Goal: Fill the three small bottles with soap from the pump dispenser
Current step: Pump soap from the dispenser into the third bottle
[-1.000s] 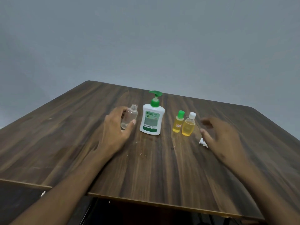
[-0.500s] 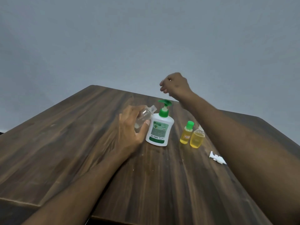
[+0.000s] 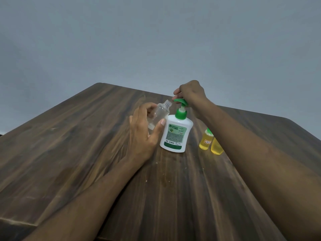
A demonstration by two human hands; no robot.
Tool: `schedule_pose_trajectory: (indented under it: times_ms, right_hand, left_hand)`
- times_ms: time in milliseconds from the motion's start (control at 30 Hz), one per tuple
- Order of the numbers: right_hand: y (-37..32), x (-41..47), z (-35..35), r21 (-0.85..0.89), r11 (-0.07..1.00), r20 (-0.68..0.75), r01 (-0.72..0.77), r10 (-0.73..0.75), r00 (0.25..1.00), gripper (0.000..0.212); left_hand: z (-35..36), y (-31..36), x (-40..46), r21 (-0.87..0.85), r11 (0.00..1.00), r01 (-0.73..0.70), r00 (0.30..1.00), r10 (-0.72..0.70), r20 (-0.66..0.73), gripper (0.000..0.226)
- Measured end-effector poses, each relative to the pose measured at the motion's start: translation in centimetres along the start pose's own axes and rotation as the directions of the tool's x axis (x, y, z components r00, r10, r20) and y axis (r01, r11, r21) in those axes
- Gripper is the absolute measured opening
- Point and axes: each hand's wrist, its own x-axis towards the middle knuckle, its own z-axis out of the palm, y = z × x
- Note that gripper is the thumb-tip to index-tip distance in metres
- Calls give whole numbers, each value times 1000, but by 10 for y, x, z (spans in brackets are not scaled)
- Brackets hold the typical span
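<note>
The right hand (image 3: 190, 93) has just come down onto the pump dispenser (image 3: 176, 133) head (pressing looks imminent); the left hand's (image 3: 142, 134) grip holds the empty bottle (image 3: 159, 115) tilted beneath the spout.

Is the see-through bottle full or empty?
Empty. The clear bottle in the left hand shows no soap inside, and its cap is off.

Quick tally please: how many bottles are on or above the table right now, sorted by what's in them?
Pump dispenser, white with green pump: 1
Clear empty small bottle, uncapped, held tilted in the left hand: 1
Small bottles of yellow liquid, partly behind the right forearm: 2
Total: 4
</note>
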Motion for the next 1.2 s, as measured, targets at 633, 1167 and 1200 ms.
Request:
schedule_pose_trajectory:
  times_ms: [633, 1167, 1200]
  right_hand:
    - [8, 2, 5, -180, 983, -28, 37, -42, 999, 42]
    - [4, -9, 2, -237, 970, 3, 45, -46, 999, 33]
    - [5, -10, 2, -240, 970, 10, 50, -49, 999, 33]
  left_hand:
    - [4, 0, 5, 79, 997, -14, 1000, 13, 16, 44]
    - [9, -5, 2, 69, 997, 21, 999, -24, 33, 50]
    - [9, -6, 3, 63, 998, 20, 999, -23, 40, 50]
